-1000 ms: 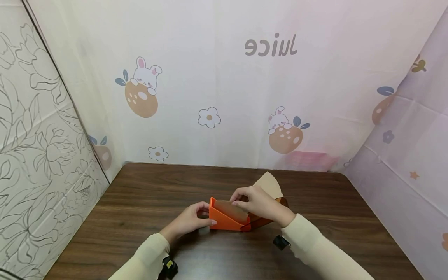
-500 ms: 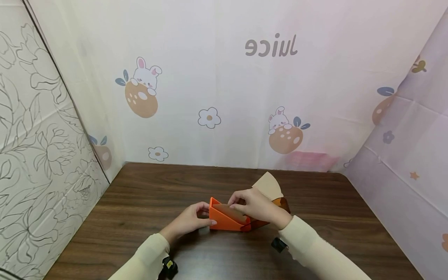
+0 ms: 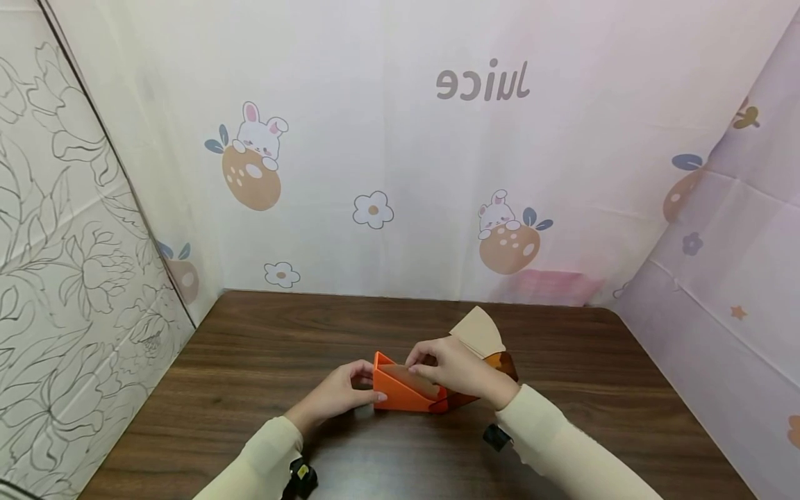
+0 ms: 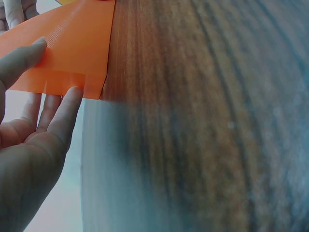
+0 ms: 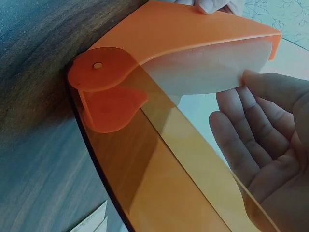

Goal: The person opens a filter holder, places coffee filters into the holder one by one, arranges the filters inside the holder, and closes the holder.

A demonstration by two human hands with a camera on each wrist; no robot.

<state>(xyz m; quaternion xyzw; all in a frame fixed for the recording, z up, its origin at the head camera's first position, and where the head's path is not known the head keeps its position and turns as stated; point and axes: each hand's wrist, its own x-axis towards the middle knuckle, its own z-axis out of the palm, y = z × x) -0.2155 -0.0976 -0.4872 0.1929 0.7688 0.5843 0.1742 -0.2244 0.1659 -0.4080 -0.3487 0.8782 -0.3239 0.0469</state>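
Observation:
An orange wedge-shaped coffee filter holder (image 3: 403,394) stands on the table with its brown see-through lid (image 5: 164,169) swung open to the right. My left hand (image 3: 340,391) grips the holder's left end, thumb on the near side and fingers against the end wall (image 4: 58,82). A paper coffee filter (image 5: 212,72) sits mostly inside the holder. My right hand (image 3: 453,364) pinches its upper edge between thumb and fingers; in the right wrist view the thumb (image 5: 270,87) touches the paper's edge.
Several pale fan-shaped coffee filters (image 3: 480,332) lie behind the right hand and the lid, partly hidden. The dark wooden table (image 3: 269,333) meets a printed curtain (image 3: 375,139) at its back edge. A black wrist camera (image 3: 496,437) hangs by the right sleeve.
My right hand has shifted slightly left and down, and the pinched coffee filter sits lower in the holder. The lid shifted a little. My left hand keeps its place.

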